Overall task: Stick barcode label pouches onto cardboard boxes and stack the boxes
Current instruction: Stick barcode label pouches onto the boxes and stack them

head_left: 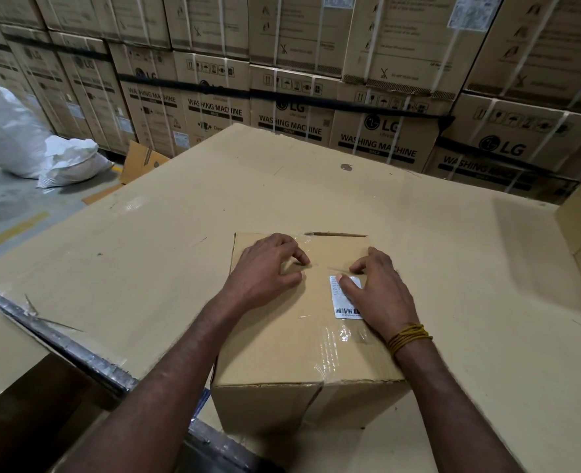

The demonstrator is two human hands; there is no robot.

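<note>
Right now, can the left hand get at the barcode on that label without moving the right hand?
Probably yes. The left hand rests beside the label on the box top, and the right hand covers only its upper right; the barcode strip lies exposed.

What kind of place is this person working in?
Most likely a warehouse or goods depot. Strapped washing machine cartons are stacked in a wall behind, white sacks lie on a concrete floor with yellow lines, and both hands press a barcode label onto a small cardboard box.

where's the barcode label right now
In the head view the label lies flat on top of the small box, right of its centre, partly under the right hand, with the left hand resting beside it.
</note>
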